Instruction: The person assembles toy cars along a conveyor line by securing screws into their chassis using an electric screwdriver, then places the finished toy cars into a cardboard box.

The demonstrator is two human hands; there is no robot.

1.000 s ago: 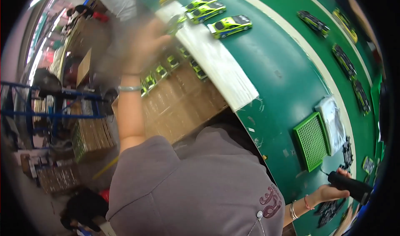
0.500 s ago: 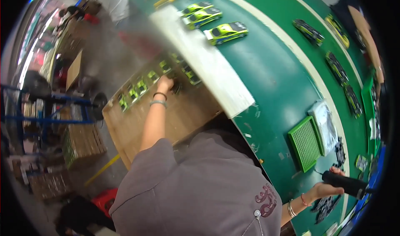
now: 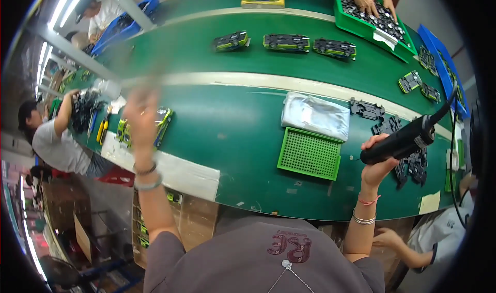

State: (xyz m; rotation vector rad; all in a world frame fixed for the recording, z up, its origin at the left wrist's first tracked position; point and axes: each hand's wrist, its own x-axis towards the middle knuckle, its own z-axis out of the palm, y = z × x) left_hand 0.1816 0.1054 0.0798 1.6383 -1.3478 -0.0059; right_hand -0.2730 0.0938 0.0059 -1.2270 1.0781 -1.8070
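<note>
My right hand (image 3: 378,173) grips a black electric screwdriver (image 3: 398,141), its cable running up to the right. Under and beside it on the green bench lie several black toy car chassis (image 3: 367,109). My left hand (image 3: 143,107) is raised at the left, smeared by motion, so its fingers and anything in them are unclear. Next to it, partly hidden behind the hand, stand yellow-green toy cars (image 3: 164,125) near a white strip on the bench edge. Below my left forearm, a cardboard box (image 3: 199,218) holds more small yellow-green cars.
A green perforated tray (image 3: 310,153) sits in front of a clear plastic bag (image 3: 315,116). Upturned toy cars (image 3: 285,42) line the green belt beyond. Another person's hands reach into a green bin (image 3: 361,28) of small parts. Co-workers are at left and lower right.
My view has swung right and up to the bench. My left hand has come up out of the cardboard box to over the bench. The screwdriver stays in my right hand.
</note>
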